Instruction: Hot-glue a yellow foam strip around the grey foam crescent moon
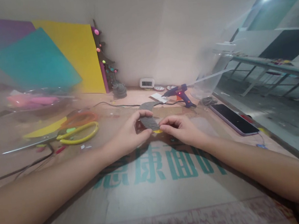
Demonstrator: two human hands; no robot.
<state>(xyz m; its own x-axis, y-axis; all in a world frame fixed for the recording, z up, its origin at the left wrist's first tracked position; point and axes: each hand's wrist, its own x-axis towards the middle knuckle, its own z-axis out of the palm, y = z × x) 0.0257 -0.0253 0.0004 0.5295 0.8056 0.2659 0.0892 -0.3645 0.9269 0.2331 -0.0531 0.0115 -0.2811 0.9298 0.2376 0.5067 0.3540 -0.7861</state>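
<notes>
A grey, ribbed, curved piece (150,122) is held up over the cardboard sheet in the middle of the table. My left hand (134,131) grips it from the left, with the thumb low and the fingers above. A small yellow strip (157,131) shows along its lower edge. My right hand (178,127) is closed in a pinch at the lower right corner, by the end of the yellow strip. Its fingertips hide what exactly they grip there.
A blue glue gun (181,95) lies behind my right hand and a phone (234,119) to its right. Yellow-handled scissors (79,134) lie at left, near a clear bowl (38,101) with pink pieces. A small white clock (147,83) stands at the back. Cables cross the table.
</notes>
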